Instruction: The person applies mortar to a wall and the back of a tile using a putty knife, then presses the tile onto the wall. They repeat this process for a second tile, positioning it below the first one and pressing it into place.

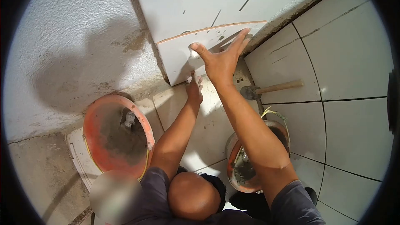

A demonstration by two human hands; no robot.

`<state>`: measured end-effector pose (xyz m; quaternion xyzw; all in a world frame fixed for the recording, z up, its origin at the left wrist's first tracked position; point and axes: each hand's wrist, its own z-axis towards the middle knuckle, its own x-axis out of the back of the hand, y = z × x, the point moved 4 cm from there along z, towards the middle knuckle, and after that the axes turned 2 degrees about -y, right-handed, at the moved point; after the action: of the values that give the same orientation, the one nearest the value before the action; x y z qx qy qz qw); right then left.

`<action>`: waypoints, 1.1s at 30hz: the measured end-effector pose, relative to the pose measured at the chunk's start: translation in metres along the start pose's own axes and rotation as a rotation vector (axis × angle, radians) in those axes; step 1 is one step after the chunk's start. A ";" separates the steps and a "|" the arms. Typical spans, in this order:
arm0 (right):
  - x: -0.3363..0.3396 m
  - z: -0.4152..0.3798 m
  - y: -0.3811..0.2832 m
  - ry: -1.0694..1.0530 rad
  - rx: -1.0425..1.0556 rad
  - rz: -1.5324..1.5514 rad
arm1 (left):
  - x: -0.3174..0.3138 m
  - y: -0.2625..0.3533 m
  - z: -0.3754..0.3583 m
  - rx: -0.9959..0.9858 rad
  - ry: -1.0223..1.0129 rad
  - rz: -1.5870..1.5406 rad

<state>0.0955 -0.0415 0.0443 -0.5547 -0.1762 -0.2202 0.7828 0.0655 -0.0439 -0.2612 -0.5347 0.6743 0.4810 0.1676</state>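
A white tile [175, 56] with a curved orange-brown top edge stands at the wall in front of me, below a larger white tile surface [196, 0]. My right hand [223, 63] presses against the lower tile, its thumb and fingers spread wide. Smears of grey show around its fingers. Close to the tile's bottom edge is my left hand [194, 91], with its fingers stretched upward and apart. Whether those fingertips touch the edge is hard to see. Right of my hands lies a mallet [277, 87] with a dark head and wooden handle.
An orange bucket [89, 139] with grey powdery material stands at left. A second bucket [288, 135], holding grey wet mix, is partly behind my right forearm. Large white tiles [354, 62] cover the right wall. The left wall [75, 29] is rough plaster.
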 end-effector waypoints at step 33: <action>-0.006 -0.001 -0.002 0.003 0.079 -0.091 | -0.008 0.009 -0.020 -0.025 0.226 0.009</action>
<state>0.0892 -0.0423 0.0426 -0.5145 -0.2083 -0.2492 0.7936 0.0663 -0.0564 -0.2411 -0.5845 0.6853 0.4267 0.0819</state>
